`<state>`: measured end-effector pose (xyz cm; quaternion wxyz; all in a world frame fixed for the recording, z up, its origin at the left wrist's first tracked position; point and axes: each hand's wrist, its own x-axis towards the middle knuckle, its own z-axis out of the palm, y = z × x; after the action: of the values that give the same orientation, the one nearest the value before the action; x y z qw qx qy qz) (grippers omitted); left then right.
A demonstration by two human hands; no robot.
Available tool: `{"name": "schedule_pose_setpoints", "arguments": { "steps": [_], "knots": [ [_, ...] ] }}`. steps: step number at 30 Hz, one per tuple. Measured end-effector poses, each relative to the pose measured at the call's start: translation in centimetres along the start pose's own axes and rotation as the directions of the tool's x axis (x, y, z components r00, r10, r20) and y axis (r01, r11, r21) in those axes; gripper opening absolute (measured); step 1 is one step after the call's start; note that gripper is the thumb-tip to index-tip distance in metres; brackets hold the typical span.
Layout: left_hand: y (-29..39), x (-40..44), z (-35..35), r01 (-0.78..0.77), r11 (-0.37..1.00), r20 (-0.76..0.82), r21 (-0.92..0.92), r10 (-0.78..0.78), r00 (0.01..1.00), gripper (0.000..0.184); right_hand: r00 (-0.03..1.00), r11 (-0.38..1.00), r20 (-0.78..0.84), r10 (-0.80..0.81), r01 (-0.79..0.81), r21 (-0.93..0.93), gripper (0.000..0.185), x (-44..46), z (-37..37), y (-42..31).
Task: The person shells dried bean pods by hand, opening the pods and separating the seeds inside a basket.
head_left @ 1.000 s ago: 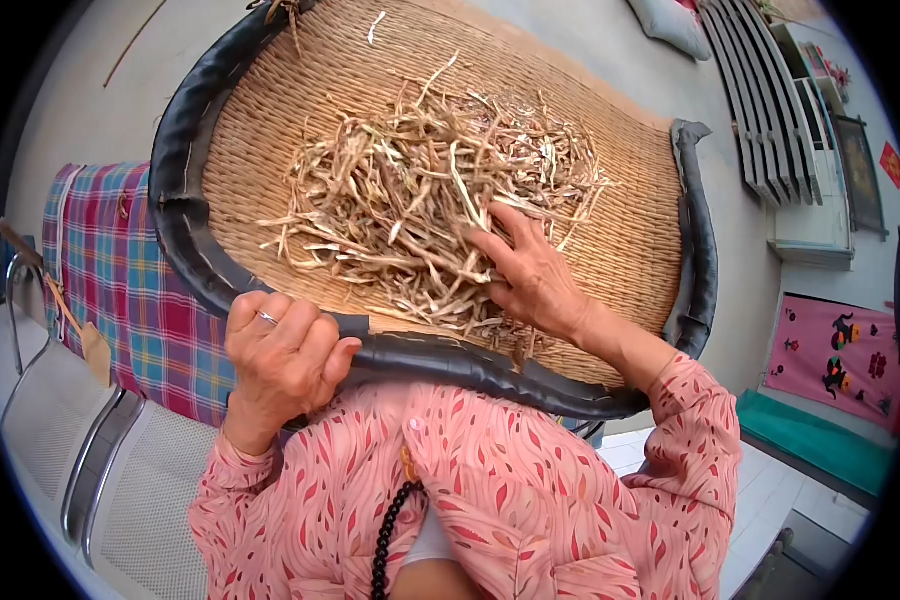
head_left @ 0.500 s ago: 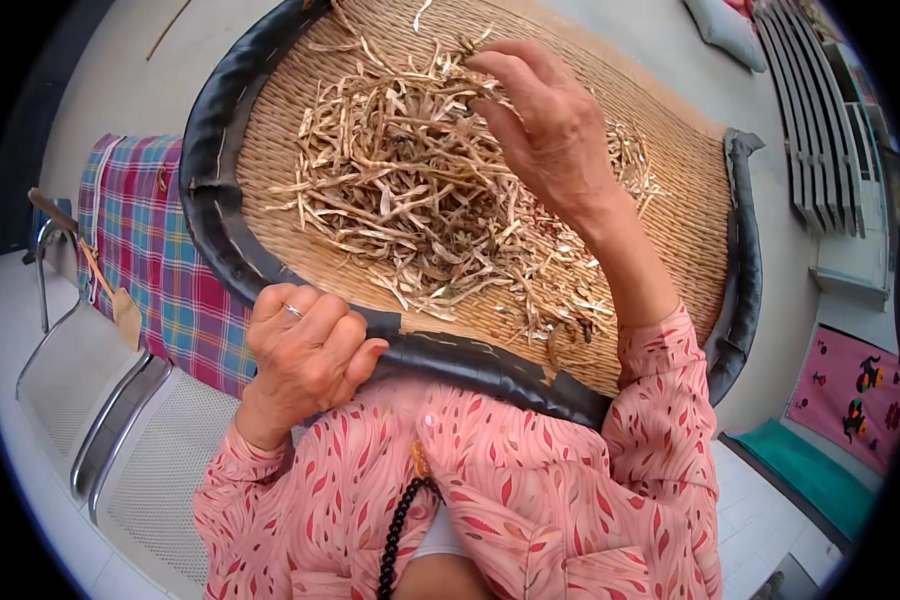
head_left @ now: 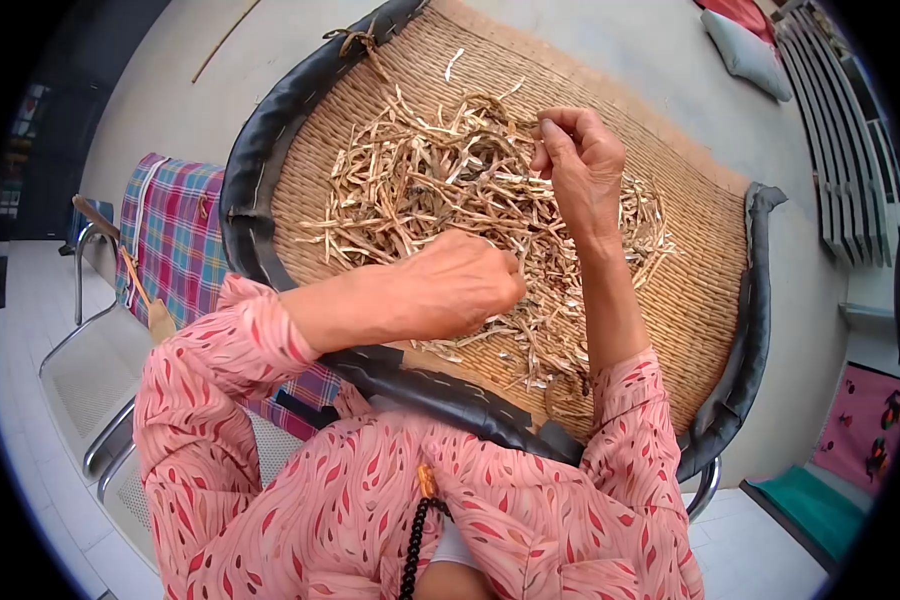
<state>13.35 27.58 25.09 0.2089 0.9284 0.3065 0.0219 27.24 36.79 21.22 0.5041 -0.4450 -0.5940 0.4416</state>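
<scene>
A heap of dry, pale bean-like pods and husks [head_left: 410,190] lies on a woven winnowing tray [head_left: 660,130] with a black, stitched rim. Over the near part of the heap is my left hand [head_left: 465,285], back upward and fingers curled closed; whatever they hold is hidden. My right hand [head_left: 585,160] is at the heap's far right side, thumb and fingers pinched together close to some pods. Whether a pod is between those fingertips is too small to tell. The tray's near rim lies against my pink patterned shirt [head_left: 370,520].
Metal chairs [head_left: 95,365] with perforated seats stand on the left, one draped with a checked cloth [head_left: 175,220]. A wooden-handled tool [head_left: 145,285] leans there. At right are stacked grey slats [head_left: 835,140], a cushion [head_left: 745,55] and a green mat [head_left: 805,510].
My left hand has let go of the tray's near rim and moved right over the pods. My right hand has come nearer and slightly right. The view has shifted too.
</scene>
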Motion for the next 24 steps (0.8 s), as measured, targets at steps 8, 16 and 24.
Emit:
{"name": "schedule_pose_setpoints", "arguments": {
  "steps": [8, 16, 24],
  "knots": [
    [-4.0, 0.0, 6.4, 0.126, 0.94, 0.201, 0.318, -0.197, 0.96, 0.006, 1.0, 1.0, 0.006, -0.016, 0.016, -0.016, 0.006, 0.0, -1.7, 0.9],
    [-6.1, -1.6, -0.5, 0.266, 0.748, -0.087, -0.608, -0.397, 0.914, 0.012, 0.983, 0.99, 0.152, 0.101, -0.115, 0.086, 0.01, -0.4, -2.0, 0.8],
    [-4.8, -2.6, -2.3, 0.091, 0.365, -0.184, -0.927, -0.651, 0.736, 0.011, 0.908, 0.869, 0.394, 0.142, -0.305, 0.39, 0.014, -2.1, 0.9, -1.2]
  ]
}}
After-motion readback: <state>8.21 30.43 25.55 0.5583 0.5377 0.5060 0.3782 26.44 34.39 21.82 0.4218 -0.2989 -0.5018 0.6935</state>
